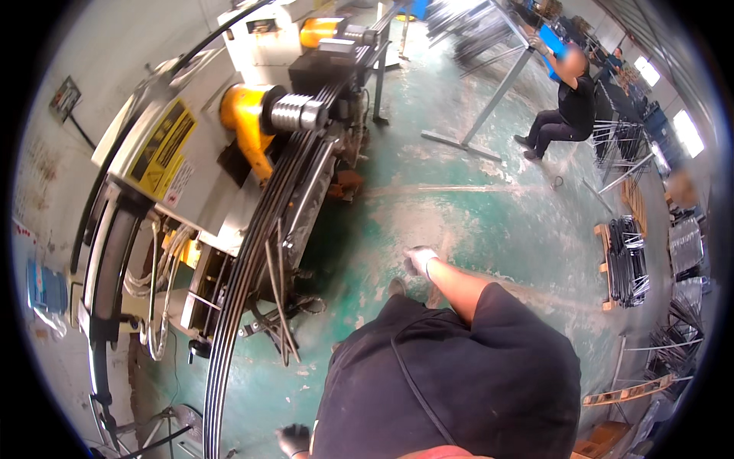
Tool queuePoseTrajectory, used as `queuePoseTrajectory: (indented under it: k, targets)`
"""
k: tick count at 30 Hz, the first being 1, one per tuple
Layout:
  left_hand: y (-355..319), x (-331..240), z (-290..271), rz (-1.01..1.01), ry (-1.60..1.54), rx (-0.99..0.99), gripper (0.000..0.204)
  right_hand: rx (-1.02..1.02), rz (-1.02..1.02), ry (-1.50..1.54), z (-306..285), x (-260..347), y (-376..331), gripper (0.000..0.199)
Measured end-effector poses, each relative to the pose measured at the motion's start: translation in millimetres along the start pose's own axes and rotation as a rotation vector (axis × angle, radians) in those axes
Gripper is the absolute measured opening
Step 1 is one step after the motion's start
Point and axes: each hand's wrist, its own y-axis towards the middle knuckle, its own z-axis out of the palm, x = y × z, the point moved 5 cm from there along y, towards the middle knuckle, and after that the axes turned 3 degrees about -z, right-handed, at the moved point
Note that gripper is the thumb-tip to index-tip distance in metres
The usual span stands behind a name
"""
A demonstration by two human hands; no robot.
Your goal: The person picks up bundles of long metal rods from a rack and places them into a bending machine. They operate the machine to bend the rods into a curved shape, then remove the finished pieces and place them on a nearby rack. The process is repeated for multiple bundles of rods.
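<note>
My right hand, in a pale glove, hangs in front of my body above the green floor. Its fingers are loosely bent and apart, and I see nothing in them. Low at the left, my left hand in a darker-looking glove is partly cut off by the lower edge. Its fingers are loose and hold nothing visible. Nearest to it runs a bundle of long thin metal rods, along the side of a machine with a yellow arm and a ribbed metal cylinder. Neither hand touches the rods.
Hoses hang under the machine; shorter rods jut out beside it. A grey metal stand with rods is ahead, and a person sits beside it. Rod stacks lie on pallets at the right.
</note>
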Motion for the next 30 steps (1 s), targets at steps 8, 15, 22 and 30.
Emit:
queuePoseTrajectory:
  k: [8,15,22,30]
  targets:
    - [66.6,-59.3,308.7,0.183,1.256,0.093,0.026,0.05,0.055,0.034,-88.6,0.5,12.0,0.038]
    - [66.3,-183.7,452.9,-0.07,0.575,-0.008,0.026,-0.191,0.122,0.324,-209.9,-36.4,48.0,0.025]
    - [173.1,-148.0,505.8,-0.024,0.877,0.208,0.027,-0.268,0.168,0.607,-267.7,-61.8,36.8,0.023]
    - [228.0,-156.6,721.1,-0.088,1.062,0.515,0.032,-0.537,0.267,0.783,-321.3,-87.8,2.9,0.019]
